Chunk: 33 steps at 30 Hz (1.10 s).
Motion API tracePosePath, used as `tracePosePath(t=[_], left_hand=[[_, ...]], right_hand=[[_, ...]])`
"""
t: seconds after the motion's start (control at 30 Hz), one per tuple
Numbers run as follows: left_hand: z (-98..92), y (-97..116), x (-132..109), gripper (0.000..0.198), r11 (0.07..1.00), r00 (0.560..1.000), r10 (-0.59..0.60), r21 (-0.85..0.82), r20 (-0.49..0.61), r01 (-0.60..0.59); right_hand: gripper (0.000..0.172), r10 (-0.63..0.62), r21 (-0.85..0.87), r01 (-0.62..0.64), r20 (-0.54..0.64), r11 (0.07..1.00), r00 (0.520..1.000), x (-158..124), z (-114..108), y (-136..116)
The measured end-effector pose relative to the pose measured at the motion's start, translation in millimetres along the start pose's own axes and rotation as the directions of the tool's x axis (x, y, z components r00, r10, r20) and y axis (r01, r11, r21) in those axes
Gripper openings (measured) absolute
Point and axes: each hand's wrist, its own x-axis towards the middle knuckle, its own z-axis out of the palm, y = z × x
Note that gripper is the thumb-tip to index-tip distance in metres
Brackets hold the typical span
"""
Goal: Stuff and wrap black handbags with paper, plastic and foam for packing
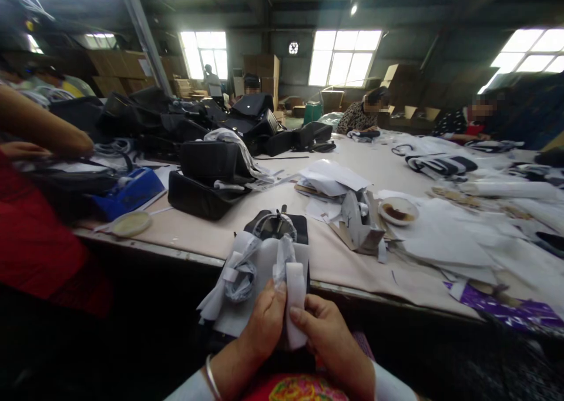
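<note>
My left hand [261,324] and my right hand [328,330] meet just below the table's front edge, both closed on a white strap [296,289] that stands upright between my thumbs. The strap belongs to a white bag piece [264,272] with plastic-wrapped straps [240,272] bunched on its left side. A black bag part with a wrapped metal fitting [275,225] lies just behind it on the table. A bangle sits on my left wrist.
Black bags [207,178] are piled across the left and back of the long beige table [335,260]. A small dish [398,211], paper sheets [440,236] and a grey cardboard piece [356,222] lie to the right. A person in red [35,225] stands at left; other people sit far right.
</note>
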Motion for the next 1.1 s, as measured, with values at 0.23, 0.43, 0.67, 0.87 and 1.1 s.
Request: tracePosePath(t=[0.23, 0.43, 0.67, 0.87, 1.1], left_hand=[[4.9, 4.0, 1.2, 0.046, 0.986, 0.995, 0.096, 0.139, 0.0, -0.095], [6.3, 0.4, 1.6, 0.035, 0.96, 0.99, 0.14, 0.243, 0.019, -0.141], [8.8, -7.1, -0.2, 0.037, 0.9, 0.965, 0.261, 0.357, 0.018, -0.251], [12.2, -11.1, 1.4, 0.047, 0.894, 0.973, 0.232, 0.39, 0.015, -0.219], [10.7, -18.9, -2.4, 0.051, 0.879, 0.947, 0.321, 0.369, 0.011, -0.302]], right_hand=[[0.055, 0.021, -0.225, -0.03, -0.041, 0.974, 0.999, 0.8, -2.4, 2.2], [0.034, -0.004, -0.576, 0.067, 0.109, 0.815, 0.994, 1.2, -13.8, -13.7], [0.073, -0.093, -0.631, 0.062, -0.016, 0.773, 0.996, 22.0, -20.6, -62.2], [0.071, -0.345, -0.839, 0.1, -0.109, 0.535, 0.932, 51.0, 10.3, -42.9], [0.055, -0.385, -0.843, 0.125, -0.102, 0.523, 0.917, 54.3, 14.0, -28.6]])
